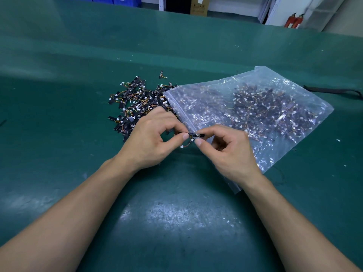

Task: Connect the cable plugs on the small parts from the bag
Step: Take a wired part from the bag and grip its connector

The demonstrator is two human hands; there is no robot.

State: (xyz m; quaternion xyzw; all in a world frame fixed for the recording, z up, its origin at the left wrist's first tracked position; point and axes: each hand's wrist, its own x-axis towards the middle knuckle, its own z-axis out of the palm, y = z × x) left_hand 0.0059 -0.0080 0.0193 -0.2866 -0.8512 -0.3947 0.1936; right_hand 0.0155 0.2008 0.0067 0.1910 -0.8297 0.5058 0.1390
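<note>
On the green table [176,213] we have one clear zip bag [255,107] right of centre, packed with small parts, and one loose pile [135,103] at its mouth. Our left hand [151,140] hides the pile's lower right edge. Two red fire extinguishers [294,20] stand at upper right. Mid-frame, the left hand and our right hand [229,152] each pinch one black strip part [196,135] between thumb and forefinger. Its white plug [181,147] dangles free just below our left thumb tip.

You've got one bag [222,89], one part [197,135] center frame, two extinguishers [297,21] upper right, and a pile [135,103] way too tangled to count.
</note>
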